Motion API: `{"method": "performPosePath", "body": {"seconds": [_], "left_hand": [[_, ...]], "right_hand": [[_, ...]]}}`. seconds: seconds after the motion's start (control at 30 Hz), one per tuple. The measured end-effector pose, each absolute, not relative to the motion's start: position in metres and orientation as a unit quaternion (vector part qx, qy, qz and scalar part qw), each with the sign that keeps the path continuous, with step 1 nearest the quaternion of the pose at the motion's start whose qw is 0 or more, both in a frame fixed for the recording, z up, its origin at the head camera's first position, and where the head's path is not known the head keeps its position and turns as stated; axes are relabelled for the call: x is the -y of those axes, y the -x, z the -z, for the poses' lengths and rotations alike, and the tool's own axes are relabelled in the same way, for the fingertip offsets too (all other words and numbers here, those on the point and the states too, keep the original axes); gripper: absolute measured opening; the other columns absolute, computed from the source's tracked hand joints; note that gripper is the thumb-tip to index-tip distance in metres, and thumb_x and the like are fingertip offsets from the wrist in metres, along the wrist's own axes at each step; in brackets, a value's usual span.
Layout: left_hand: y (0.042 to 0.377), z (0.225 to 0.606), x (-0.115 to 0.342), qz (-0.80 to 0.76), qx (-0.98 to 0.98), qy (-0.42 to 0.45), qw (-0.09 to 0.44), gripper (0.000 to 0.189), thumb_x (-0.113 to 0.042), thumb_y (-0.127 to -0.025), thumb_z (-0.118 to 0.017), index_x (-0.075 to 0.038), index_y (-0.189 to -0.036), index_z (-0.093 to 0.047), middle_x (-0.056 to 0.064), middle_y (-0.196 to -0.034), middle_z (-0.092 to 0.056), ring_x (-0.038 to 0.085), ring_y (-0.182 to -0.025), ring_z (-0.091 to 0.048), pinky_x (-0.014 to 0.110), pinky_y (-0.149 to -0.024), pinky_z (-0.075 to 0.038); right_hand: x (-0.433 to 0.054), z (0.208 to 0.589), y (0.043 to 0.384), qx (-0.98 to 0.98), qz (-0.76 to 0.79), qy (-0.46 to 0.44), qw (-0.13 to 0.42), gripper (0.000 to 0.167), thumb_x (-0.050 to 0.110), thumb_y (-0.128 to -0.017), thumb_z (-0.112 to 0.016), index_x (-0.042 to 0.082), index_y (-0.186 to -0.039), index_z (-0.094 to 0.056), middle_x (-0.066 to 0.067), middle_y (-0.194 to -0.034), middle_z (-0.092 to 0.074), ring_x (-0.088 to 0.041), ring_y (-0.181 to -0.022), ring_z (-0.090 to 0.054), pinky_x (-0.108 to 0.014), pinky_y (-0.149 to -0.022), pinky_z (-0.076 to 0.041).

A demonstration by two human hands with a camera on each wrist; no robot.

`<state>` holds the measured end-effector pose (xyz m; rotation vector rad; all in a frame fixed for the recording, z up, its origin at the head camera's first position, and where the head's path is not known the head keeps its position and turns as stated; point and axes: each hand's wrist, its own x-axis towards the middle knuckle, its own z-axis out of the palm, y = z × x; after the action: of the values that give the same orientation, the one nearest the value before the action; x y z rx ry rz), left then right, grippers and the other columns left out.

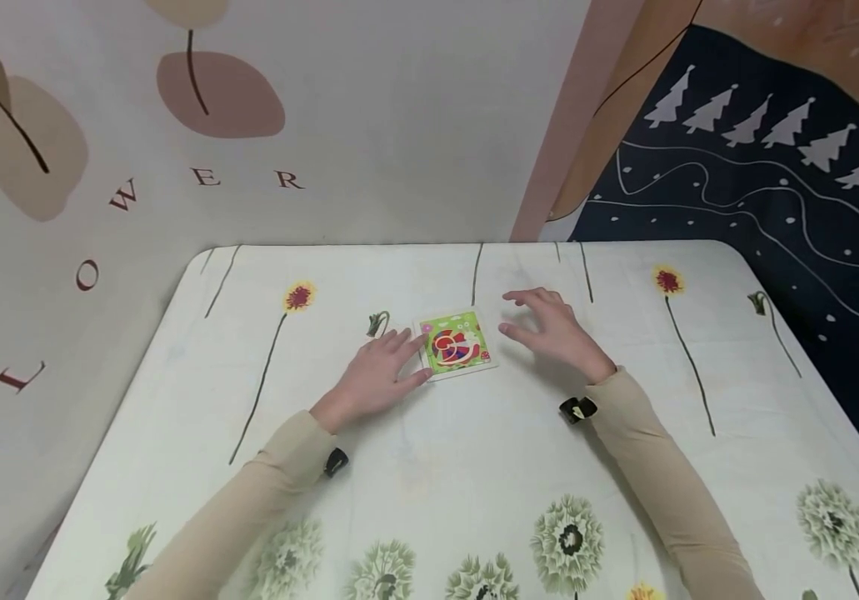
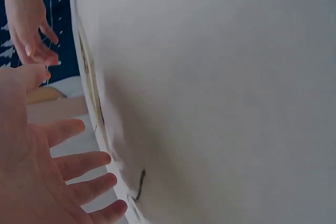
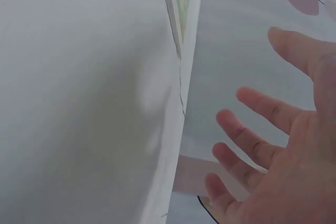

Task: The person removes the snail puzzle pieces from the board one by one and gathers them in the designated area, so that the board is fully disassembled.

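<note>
Nearest, dandelion prints are seen on the white cloth, framed by two beige sleeves, a black band being worn at each wrist. Next, the left hand is held with fingers loosely spread; nothing is gripped, and its thumb and index tips are brought to the left edge of the board, though contact cannot be told. The board, printed with a snail, is laid flat to that hand's right, slightly turned, nearly square, so no long axis is offered. Off its right side, the right hand is poised farther away, fingers parted, nothing grasped, a strip of cloth left between. Farthest, a pale wall and a dark tree-print hanging are seen.
</note>
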<state>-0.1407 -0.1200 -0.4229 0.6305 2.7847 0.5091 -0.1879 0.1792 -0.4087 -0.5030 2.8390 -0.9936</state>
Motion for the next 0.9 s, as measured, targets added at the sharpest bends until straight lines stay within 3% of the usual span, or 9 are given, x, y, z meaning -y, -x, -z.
{"method": "performPosePath", "body": {"seconds": [0.27, 0.47, 0.67, 0.8, 0.9], "left_hand": [[0.14, 0.424, 0.108, -0.123, -0.956, -0.223, 0.143, 0.072, -0.052, -0.099, -0.051, -0.013, -0.157, -0.032, 0.021, -0.163, -0.025, 0.041, -0.15, -0.024, 0.061, -0.116, -0.027], [0.142, 0.427, 0.105, -0.113, -0.956, -0.235, 0.134, 0.073, -0.044, -0.098, -0.058, -0.013, -0.157, -0.031, 0.022, -0.163, -0.023, 0.04, -0.15, -0.026, 0.063, -0.111, -0.03], [0.148, 0.429, 0.105, -0.129, -0.952, -0.239, 0.139, 0.067, -0.037, -0.1, -0.056, -0.015, -0.157, -0.03, 0.019, -0.165, -0.022, 0.039, -0.15, -0.025, 0.065, -0.108, -0.029], [0.153, 0.429, 0.105, -0.134, -0.951, -0.245, 0.134, 0.065, -0.035, -0.099, -0.059, -0.015, -0.156, -0.034, 0.018, -0.163, -0.025, 0.039, -0.147, -0.029, 0.064, -0.106, -0.032], [0.157, 0.428, 0.104, -0.153, -0.948, -0.248, 0.132, 0.065, -0.032, -0.096, -0.064, -0.013, -0.153, -0.039, 0.019, -0.157, -0.035, 0.038, -0.137, -0.037, 0.056, -0.104, -0.037]], "right_hand": [[-0.174, 0.41, 0.188, -0.924, 0.335, 0.175, 0.053, 0.052, 0.028, -0.093, -0.067, 0.006, -0.139, -0.055, -0.022, -0.133, -0.056, -0.04, -0.127, -0.044, -0.058, -0.106, -0.031], [-0.172, 0.413, 0.187, -0.922, 0.338, 0.179, 0.063, 0.052, 0.025, -0.092, -0.069, 0.005, -0.138, -0.055, -0.023, -0.13, -0.058, -0.039, -0.126, -0.045, -0.057, -0.106, -0.033], [-0.17, 0.415, 0.187, -0.919, 0.342, 0.181, 0.079, 0.049, 0.024, -0.094, -0.066, 0.004, -0.138, -0.055, -0.022, -0.132, -0.057, -0.038, -0.127, -0.046, -0.056, -0.107, -0.036], [-0.168, 0.413, 0.186, -0.915, 0.351, 0.183, 0.082, 0.046, 0.021, -0.096, -0.064, 0.003, -0.137, -0.055, -0.022, -0.132, -0.056, -0.038, -0.126, -0.047, -0.055, -0.107, -0.037], [-0.166, 0.414, 0.186, -0.912, 0.356, 0.186, 0.08, 0.044, 0.02, -0.097, -0.062, 0.002, -0.136, -0.056, -0.022, -0.132, -0.057, -0.038, -0.125, -0.048, -0.055, -0.106, -0.037]]}}
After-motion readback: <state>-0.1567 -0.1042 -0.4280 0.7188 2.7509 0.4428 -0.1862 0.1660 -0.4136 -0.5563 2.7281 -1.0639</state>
